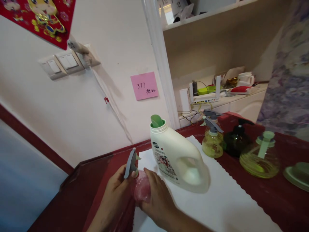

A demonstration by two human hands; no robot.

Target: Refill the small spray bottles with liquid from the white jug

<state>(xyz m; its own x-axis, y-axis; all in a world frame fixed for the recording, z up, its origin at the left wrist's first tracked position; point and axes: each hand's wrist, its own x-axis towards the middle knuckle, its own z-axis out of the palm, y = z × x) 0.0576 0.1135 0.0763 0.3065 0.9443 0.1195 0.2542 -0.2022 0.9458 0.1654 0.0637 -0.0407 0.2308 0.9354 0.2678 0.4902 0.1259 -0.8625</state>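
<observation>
Between my hands is a small pink spray bottle (pixel 142 187) with a grey trigger head (pixel 131 163). My left hand (pixel 118 180) is closed around the trigger head and neck. Wrapped round the bottle's body from the right is my right hand (pixel 159 195). Just beyond them a large cream detergent jug (pixel 180 154) stands upright on a white sheet (pixel 193 209). Its cap is off, and a green pouring spout (pixel 156 120) shows in its mouth. Part of the pink bottle is hidden behind my fingers.
On the dark red table (pixel 285 209) at right stand yellow spray bottles (pixel 212 141), a dark pump bottle (pixel 236 140), a round yellow bottle (pixel 259 161) and a pale green lid (pixel 298 175). A white router (pixel 205 97) sits on the shelf behind. A cable (pixel 108 103) hangs down the wall.
</observation>
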